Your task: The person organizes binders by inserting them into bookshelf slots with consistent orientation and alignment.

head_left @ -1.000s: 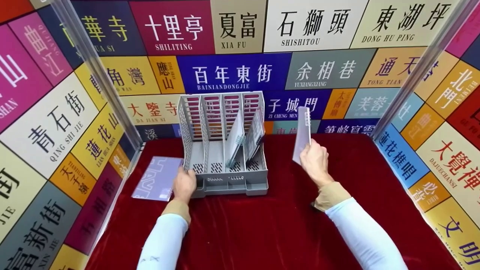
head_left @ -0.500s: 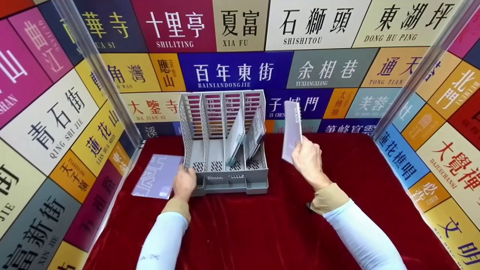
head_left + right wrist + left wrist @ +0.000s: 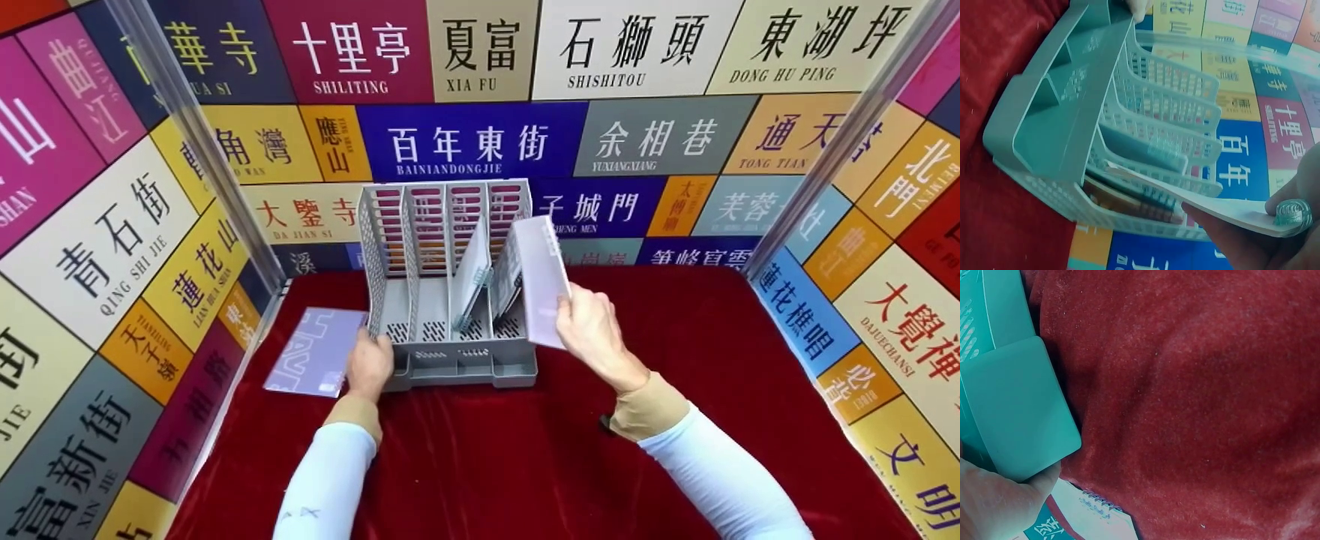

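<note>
A grey file rack [image 3: 480,364] with upright dividers stands on the red cloth. My left hand [image 3: 369,366] grips its front left corner; in the left wrist view the thumb lies along the rack's edge. My right hand [image 3: 596,334] pinches a pale purple spiral notebook [image 3: 541,285] by its lower right edge. It is held upright in front of the rack's rightmost slot, and in the right wrist view its far end reaches over the slots. One notebook [image 3: 471,277] leans in the third slot from the left, and dark-bound notebooks [image 3: 508,281] lean in the rightmost.
Another purple notebook [image 3: 315,352] lies flat left of the rack, close to my left hand. Red velvet cloth [image 3: 480,465] covers the table. Sign-printed panels [image 3: 469,142] stand behind and on both sides, with clear corner posts [image 3: 825,142].
My right hand has moved left with the notebook, from right of the rack to its right side, turning the cover more toward view. My left hand has stayed on the rack.
</note>
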Demonstrator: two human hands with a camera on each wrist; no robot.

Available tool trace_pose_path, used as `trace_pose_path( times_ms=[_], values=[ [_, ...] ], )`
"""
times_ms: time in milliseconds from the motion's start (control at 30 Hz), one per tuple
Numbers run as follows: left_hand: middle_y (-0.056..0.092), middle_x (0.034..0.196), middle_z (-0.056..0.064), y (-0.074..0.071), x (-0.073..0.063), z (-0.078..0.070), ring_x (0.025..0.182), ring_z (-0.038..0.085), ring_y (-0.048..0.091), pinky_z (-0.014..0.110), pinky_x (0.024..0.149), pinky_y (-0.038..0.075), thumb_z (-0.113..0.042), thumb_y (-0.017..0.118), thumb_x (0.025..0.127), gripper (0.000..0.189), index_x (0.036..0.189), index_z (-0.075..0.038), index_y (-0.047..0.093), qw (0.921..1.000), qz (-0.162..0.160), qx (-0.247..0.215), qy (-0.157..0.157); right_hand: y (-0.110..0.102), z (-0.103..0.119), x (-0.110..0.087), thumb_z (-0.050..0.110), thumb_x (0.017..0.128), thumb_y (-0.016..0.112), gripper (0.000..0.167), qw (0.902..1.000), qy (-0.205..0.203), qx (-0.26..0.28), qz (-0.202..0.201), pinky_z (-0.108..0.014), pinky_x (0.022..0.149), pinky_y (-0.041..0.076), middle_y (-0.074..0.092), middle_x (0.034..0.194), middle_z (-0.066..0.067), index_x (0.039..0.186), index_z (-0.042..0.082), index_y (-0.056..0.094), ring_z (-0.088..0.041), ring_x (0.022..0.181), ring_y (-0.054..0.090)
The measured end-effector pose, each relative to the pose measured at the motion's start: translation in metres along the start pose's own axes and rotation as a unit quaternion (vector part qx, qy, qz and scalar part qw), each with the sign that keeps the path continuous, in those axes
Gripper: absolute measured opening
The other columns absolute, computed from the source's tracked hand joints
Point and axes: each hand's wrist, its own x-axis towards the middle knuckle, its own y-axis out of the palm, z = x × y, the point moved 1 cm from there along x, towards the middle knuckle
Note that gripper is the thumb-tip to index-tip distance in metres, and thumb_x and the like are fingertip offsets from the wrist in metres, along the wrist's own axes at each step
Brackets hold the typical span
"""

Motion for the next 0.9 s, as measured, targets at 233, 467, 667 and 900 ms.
trace_pose_path(
  times_ms=[233,467,667,900],
  values=[
    [0.068,0.141,0.040,0.000,0.003,0.001,0.131,0.062,0.066,0.067,0.112,0.052,-0.028,0.042,0.106,0.056,0.148,0.007,0.053,0.9999,0.011,-0.001,0.003,0.019,0.017,0.004,0.014,0.105,0.061,0.040,0.9997,-0.004,0.024,-0.004,-0.058,0.075,0.069,0.082,0.114,-0.033,0.138,-0.005,0.074,-0.048,0.096,0.085],
    [0.065,0.149,0.039,-0.001,0.001,0.000,0.138,0.059,0.064,0.064,0.118,0.050,-0.028,0.041,0.107,0.060,0.155,0.008,0.050,0.9998,0.022,0.001,0.000,0.048,0.036,0.007,0.014,0.107,0.059,0.040,0.9984,-0.002,0.055,0.010,-0.052,0.073,0.070,0.083,0.117,-0.031,0.139,-0.005,0.074,-0.045,0.097,0.086],
    [0.067,0.146,0.040,0.001,0.004,0.002,0.135,0.062,0.064,0.066,0.116,0.051,-0.026,0.042,0.106,0.059,0.152,0.008,0.053,0.9999,0.008,-0.012,0.009,0.074,0.053,0.013,0.016,0.108,0.059,0.036,0.9979,-0.001,0.061,0.020,-0.054,0.076,0.070,0.084,0.114,-0.029,0.132,-0.004,0.077,-0.044,0.096,0.086],
    [0.070,0.140,0.039,0.008,0.010,0.011,0.129,0.063,0.066,0.066,0.110,0.053,-0.029,0.045,0.105,0.057,0.147,0.007,0.057,0.9998,-0.011,-0.009,0.017,0.103,0.066,0.026,0.018,0.106,0.060,0.031,0.9987,-0.001,0.049,0.010,-0.061,0.079,0.065,0.085,0.104,-0.025,0.121,0.001,0.081,-0.046,0.094,0.083]
  ],
)
